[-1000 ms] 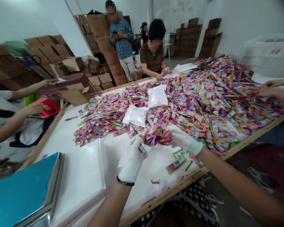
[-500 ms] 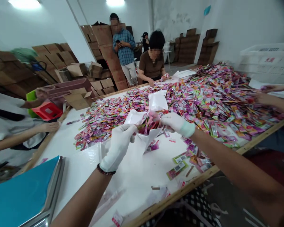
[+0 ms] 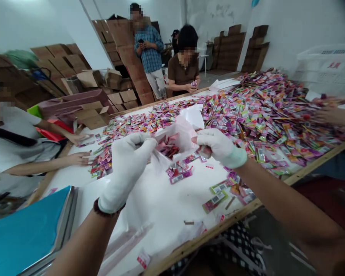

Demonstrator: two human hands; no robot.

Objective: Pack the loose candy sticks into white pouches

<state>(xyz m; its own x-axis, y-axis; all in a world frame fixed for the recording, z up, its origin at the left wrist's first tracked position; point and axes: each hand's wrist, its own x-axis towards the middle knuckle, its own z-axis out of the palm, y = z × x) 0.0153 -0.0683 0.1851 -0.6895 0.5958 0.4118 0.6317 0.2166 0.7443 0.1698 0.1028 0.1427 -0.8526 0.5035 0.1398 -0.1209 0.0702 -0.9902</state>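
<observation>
Thin, translucent white plastic bag [image 3: 179,140], crumpled, held up off the white tabletop between two white-gloved hands, mouth stretched open between them; partly filled with small flat pink and magenta foil sachets [image 3: 167,147] showing through the film. More of the same small sachets, pink and purple with white labels, lying loose just beneath the bag

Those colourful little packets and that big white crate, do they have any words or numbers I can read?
White crate: red characters on its side, too blurred to read.
Packets: print and barcode-like patches, too small to read.
Packets in the clear bag held by the left hand and right hand: nothing readable.
</observation>
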